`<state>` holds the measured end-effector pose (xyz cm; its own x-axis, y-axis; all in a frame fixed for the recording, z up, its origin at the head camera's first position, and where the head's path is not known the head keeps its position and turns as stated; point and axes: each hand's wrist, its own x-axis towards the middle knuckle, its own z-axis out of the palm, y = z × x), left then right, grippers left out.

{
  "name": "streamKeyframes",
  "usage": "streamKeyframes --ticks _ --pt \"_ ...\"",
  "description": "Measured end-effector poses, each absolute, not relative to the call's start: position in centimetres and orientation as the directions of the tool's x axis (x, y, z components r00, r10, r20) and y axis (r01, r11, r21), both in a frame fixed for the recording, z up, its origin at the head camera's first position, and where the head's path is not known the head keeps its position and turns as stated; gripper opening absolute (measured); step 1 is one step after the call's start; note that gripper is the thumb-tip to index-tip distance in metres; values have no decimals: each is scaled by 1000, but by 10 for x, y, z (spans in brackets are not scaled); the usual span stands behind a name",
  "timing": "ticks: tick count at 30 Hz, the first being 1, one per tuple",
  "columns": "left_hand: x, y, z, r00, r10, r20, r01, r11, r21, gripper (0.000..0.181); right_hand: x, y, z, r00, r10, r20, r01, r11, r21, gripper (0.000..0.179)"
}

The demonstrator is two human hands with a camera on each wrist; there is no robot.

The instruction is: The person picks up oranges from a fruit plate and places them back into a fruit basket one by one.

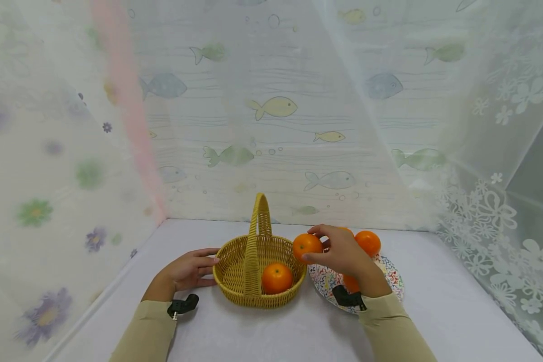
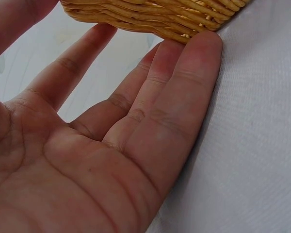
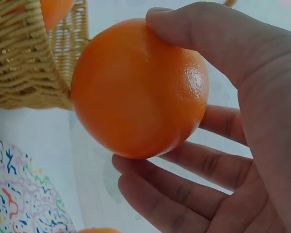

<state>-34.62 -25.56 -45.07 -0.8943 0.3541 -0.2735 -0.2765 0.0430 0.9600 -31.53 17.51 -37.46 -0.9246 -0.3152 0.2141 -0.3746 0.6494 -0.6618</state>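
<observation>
A yellow wicker basket (image 1: 235,297) with a tall arched handle stands on the table, and one orange (image 1: 277,278) lies inside it, right of the handle. My left hand (image 1: 192,270) touches the basket's left side; in the left wrist view its fairly straight fingertips (image 2: 201,48) rest against the woven wall. Between thumb and fingers, my right hand (image 1: 346,254) holds another orange (image 3: 138,92) at the basket's right rim. Under the right hand is a colourful patterned plate (image 1: 391,274) bearing more oranges (image 1: 368,243), partly hidden by that hand and wrist.
The table (image 1: 253,337) has a white cloth. A sheer curtain (image 1: 276,151) with fish prints hangs behind it, with flower-patterned curtains at the left and right. Black wrist mounts (image 1: 347,297) sit on both forearms.
</observation>
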Motion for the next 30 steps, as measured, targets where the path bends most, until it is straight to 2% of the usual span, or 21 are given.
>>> streamKeyframes --ticks 11,21,30 --pt "-346 -256 -451 -893 356 -276 -279 45 959 66 -311 161 -377 -920 -324 221 -388 665 -639 62" --pt "-348 -256 -453 -891 362 -274 -280 37 959 64 -311 148 -384 -883 -367 291 -468 704 -534 64" --pt "-346 -255 -449 -892 362 -271 -272 48 961 66 -312 142 -389 -896 -366 253 -445 719 -534 64"
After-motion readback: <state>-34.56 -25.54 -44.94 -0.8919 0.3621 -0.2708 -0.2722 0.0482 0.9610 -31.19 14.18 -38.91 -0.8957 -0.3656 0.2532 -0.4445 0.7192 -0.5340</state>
